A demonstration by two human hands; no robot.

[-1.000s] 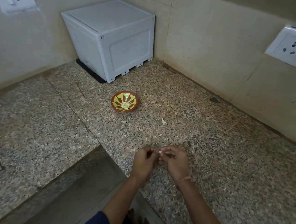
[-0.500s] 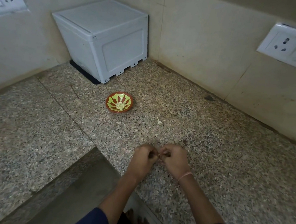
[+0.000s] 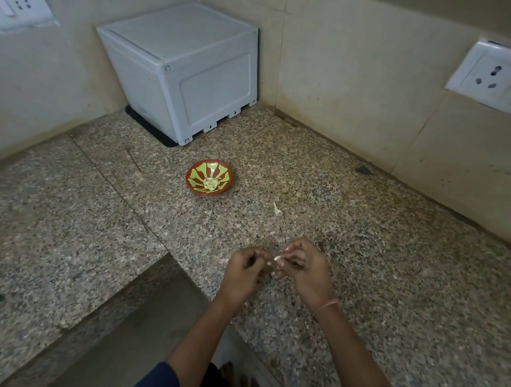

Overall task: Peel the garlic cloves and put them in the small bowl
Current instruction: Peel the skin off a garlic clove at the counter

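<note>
Head view: peeling garlic clove [image 3: 276,257], pinched by left hand [image 3: 245,273] and right hand [image 3: 306,271]; next, probably drop in bowl [image 3: 196,169].

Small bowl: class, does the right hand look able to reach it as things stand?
Probably yes. Only bare counter lies between the right hand and the small bowl, apart from a peel scrap, though that hand pinches a garlic clove.

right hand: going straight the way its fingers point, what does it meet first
Probably the left hand; the right hand, pinching a garlic clove, points across at it, a small gap apart; depth unclear.
</note>
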